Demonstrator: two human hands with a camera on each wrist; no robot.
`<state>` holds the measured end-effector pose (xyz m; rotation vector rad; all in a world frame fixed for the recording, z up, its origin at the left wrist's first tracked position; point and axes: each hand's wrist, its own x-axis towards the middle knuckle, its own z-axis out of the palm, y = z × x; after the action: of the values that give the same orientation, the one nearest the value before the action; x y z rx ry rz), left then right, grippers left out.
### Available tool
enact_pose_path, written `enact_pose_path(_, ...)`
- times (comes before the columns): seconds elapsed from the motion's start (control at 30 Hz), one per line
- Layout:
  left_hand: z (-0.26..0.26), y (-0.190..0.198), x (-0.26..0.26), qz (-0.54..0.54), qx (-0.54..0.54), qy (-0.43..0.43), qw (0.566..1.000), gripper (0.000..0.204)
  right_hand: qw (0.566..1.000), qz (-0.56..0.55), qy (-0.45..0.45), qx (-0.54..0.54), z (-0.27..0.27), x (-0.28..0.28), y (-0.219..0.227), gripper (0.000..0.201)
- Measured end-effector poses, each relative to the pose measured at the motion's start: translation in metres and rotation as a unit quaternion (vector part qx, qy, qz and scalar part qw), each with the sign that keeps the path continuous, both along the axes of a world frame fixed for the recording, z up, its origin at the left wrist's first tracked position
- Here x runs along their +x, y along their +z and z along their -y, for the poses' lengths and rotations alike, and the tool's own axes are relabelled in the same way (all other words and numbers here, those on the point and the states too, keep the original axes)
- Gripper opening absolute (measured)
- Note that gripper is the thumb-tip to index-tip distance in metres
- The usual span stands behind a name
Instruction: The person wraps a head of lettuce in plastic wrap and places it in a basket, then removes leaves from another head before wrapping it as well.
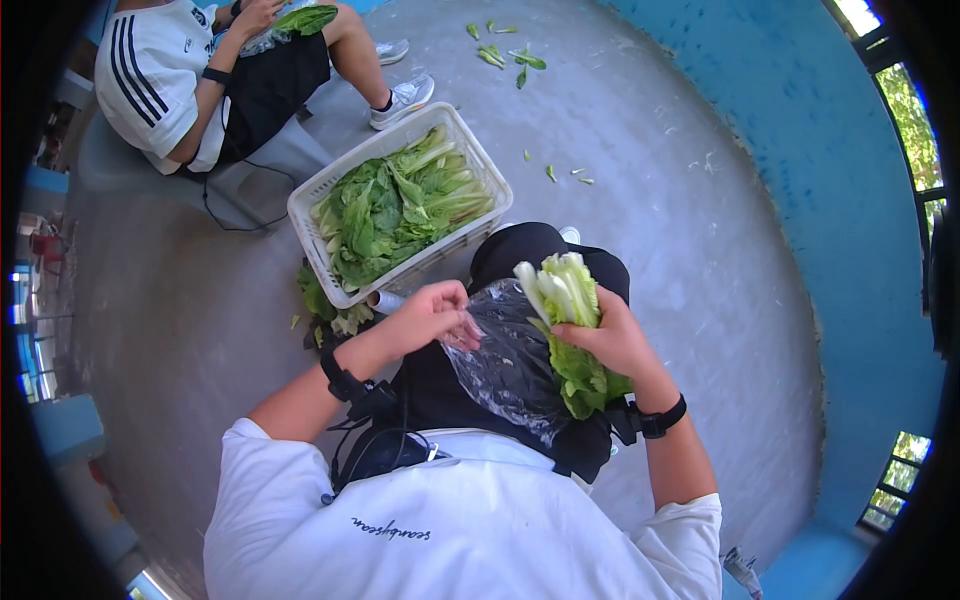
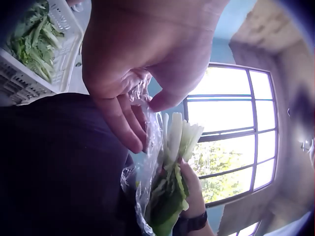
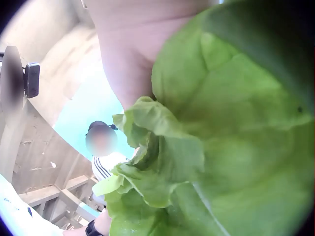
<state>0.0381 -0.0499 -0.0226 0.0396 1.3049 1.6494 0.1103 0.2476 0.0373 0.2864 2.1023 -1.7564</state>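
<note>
Greens (image 3: 246, 152), grey floor (image 1: 710, 310), blue wall (image 1: 865, 400)

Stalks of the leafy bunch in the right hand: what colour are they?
The stalks are white to pale green, clearest in the head view.

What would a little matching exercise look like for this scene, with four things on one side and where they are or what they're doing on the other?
1. Left hand
2. Right hand
3. Crate
4. Leaf scraps

A. Scattered on the floor
B. Gripping a leafy bunch
C. White, with piled greens inside
D. Pinching clear plastic

Pairs: 1-D, 2-B, 3-C, 4-A.
</note>
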Motion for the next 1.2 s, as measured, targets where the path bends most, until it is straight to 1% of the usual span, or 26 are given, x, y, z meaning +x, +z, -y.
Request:
enact_pose_path(0.07, 0.008, 0.000, -0.011, 0.015, 0.000, -0.009, 1.000, 0.006, 1.000, 0.015, -0.022, 0.001, -0.011, 0.004, 0.001, 0.047)
enact_pose_path(0.1, 0.007, -0.004, -0.015, -0.011, -0.023, -0.006, 1.000, 0.007, 0.999, 0.023, -0.028, 0.004, -0.016, 0.005, 0.005, 0.046)
enact_pose_path(0.2, 0.007, -0.016, -0.032, -0.032, -0.062, -0.004, 0.998, 0.009, 0.996, 0.041, -0.075, 0.013, -0.031, 0.012, 0.010, 0.045)
enact_pose_path(0.27, 0.003, -0.019, -0.047, -0.038, -0.081, -0.021, 0.996, 0.015, 0.993, 0.046, -0.110, -0.024, -0.043, 0.017, 0.010, 0.047)
enact_pose_path(0.33, -0.002, -0.015, -0.060, -0.047, -0.116, -0.045, 0.991, 0.020, 0.986, 0.051, -0.139, -0.075, -0.054, 0.021, 0.010, 0.047)
enact_pose_path(0.37, -0.004, -0.018, -0.061, -0.139, -0.142, 0.009, 0.980, 0.025, 0.983, 0.072, -0.150, -0.081, -0.059, 0.023, 0.012, 0.046)
enact_pose_path(0.4, -0.006, -0.024, -0.061, -0.228, -0.167, 0.063, 0.957, 0.030, 0.980, 0.075, -0.163, -0.090, -0.063, 0.025, 0.016, 0.046)
enact_pose_path(0.43, -0.008, -0.030, -0.063, -0.317, -0.189, 0.117, 0.922, 0.035, 0.976, 0.076, -0.177, -0.099, -0.065, 0.026, 0.017, 0.045)
enact_pose_path(0.47, -0.010, -0.034, -0.063, -0.400, -0.209, 0.168, 0.877, 0.040, 0.972, 0.078, -0.191, -0.109, -0.067, 0.027, 0.018, 0.044)
enact_pose_path(0.5, -0.009, -0.007, -0.058, -0.485, -0.259, 0.172, 0.818, 0.049, 0.969, 0.084, -0.203, -0.112, -0.070, 0.030, 0.018, 0.043)
enact_pose_path(0.57, -0.016, 0.040, -0.044, -0.614, -0.187, 0.114, 0.758, 0.049, 0.962, 0.096, -0.226, -0.116, -0.074, 0.036, 0.016, 0.043)
enact_pose_path(0.6, -0.023, 0.056, -0.035, -0.670, -0.149, 0.084, 0.723, 0.049, 0.962, 0.097, -0.227, -0.120, -0.075, 0.040, 0.016, 0.042)
enact_pose_path(0.63, -0.033, 0.067, -0.027, -0.663, -0.111, -0.033, 0.740, 0.048, 0.962, 0.098, -0.225, -0.123, -0.077, 0.041, 0.015, 0.042)
enact_pose_path(0.67, -0.042, 0.074, -0.019, -0.647, -0.073, -0.149, 0.744, 0.048, 0.962, 0.097, -0.220, -0.128, -0.077, 0.041, 0.016, 0.042)
enact_pose_path(0.7, -0.048, 0.069, -0.011, -0.685, -0.074, -0.205, 0.696, 0.045, 0.962, 0.098, -0.220, -0.128, -0.077, 0.040, 0.016, 0.042)
enact_pose_path(0.77, -0.053, 0.043, 0.001, -0.746, -0.077, -0.314, 0.582, 0.039, 0.962, 0.099, -0.218, -0.128, -0.076, 0.037, 0.016, 0.043)
enact_pose_path(0.87, -0.048, 0.018, -0.001, -0.781, -0.076, -0.356, 0.508, 0.030, 0.958, 0.089, -0.237, -0.133, -0.079, 0.038, 0.012, 0.041)
enact_pose_path(0.9, -0.045, 0.020, 0.002, -0.751, -0.063, -0.359, 0.551, 0.022, 0.962, 0.087, -0.224, -0.130, -0.078, 0.038, 0.017, 0.041)
enact_pose_path(0.97, -0.036, 0.022, 0.010, -0.721, -0.016, -0.356, 0.594, 0.020, 0.969, 0.086, -0.193, -0.126, -0.075, 0.037, 0.030, 0.041)
enact_pose_path(1.0, -0.031, 0.023, 0.012, -0.707, 0.004, -0.353, 0.613, 0.019, 0.985, 0.064, -0.122, -0.104, -0.068, 0.032, 0.038, 0.041)
enact_pose_path(1.03, -0.026, 0.026, 0.012, -0.701, 0.001, -0.371, 0.609, 0.020, 0.994, 0.042, -0.051, -0.082, -0.055, 0.025, 0.047, 0.042)
enact_pose_path(1.07, -0.018, 0.031, 0.014, -0.694, -0.016, -0.378, 0.613, 0.020, 0.998, 0.019, 0.023, -0.061, -0.037, 0.019, 0.049, 0.043)
enact_pose_path(1.13, -0.009, 0.044, 0.014, -0.679, -0.045, -0.390, 0.620, 0.021, 0.992, -0.029, 0.119, -0.022, -0.005, 0.008, 0.048, 0.047)
enact_pose_path(1.17, -0.004, 0.039, 0.015, -0.660, -0.052, -0.407, 0.629, 0.021, 0.989, -0.017, 0.141, -0.030, 0.009, 0.005, 0.039, 0.048)
enact_pose_path(1.2, 0.000, 0.040, 0.015, -0.657, -0.049, -0.408, 0.632, 0.021, 0.986, -0.003, 0.167, -0.014, 0.020, -0.003, 0.037, 0.048)
